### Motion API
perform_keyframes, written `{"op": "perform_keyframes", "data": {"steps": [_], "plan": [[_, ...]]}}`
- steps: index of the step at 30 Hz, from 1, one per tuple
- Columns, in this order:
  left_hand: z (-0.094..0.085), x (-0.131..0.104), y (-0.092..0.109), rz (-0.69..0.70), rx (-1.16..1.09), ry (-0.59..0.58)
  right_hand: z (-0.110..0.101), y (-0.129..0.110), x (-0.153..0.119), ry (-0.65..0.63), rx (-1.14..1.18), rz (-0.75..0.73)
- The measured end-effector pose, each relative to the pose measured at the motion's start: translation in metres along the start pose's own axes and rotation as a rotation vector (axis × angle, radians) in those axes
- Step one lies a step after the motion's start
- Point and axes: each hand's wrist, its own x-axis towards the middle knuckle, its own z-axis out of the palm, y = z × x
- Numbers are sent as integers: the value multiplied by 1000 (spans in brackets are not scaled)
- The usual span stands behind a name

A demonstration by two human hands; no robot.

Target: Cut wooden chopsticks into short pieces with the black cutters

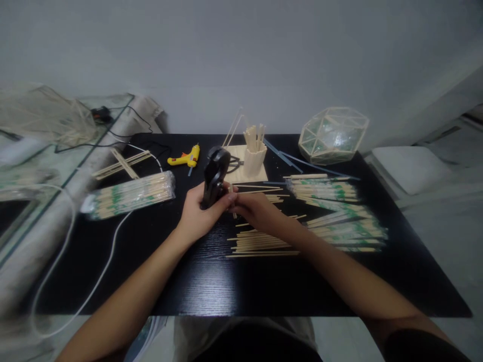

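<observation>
My left hand is closed around a black plier-like cutting tool, held upright over the middle of the table. Its jaws are hard to make out. My right hand meets the left thumb and pinches a short, thin wooden stick, which stands nearly upright beside the tool. The fingers partly hide this stick. Loose wooden sticks lie in a rough row just below and right of my right hand. Behind the hands, a wooden holder full of sticks stands on a square wooden board.
A yellow glue gun lies at the back left, near a plastic-wrapped stick bundle. More wrapped sticks lie right. A faceted stick-framed clear shape stands at the back right, by translucent glue sticks. A white cable loops left.
</observation>
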Motion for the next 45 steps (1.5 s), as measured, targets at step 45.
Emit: {"op": "perform_keyframes", "data": {"steps": [45], "plan": [[-4, -4, 0, 92, 29, -12, -4, -16, 1, 188, -17, -55]]}}
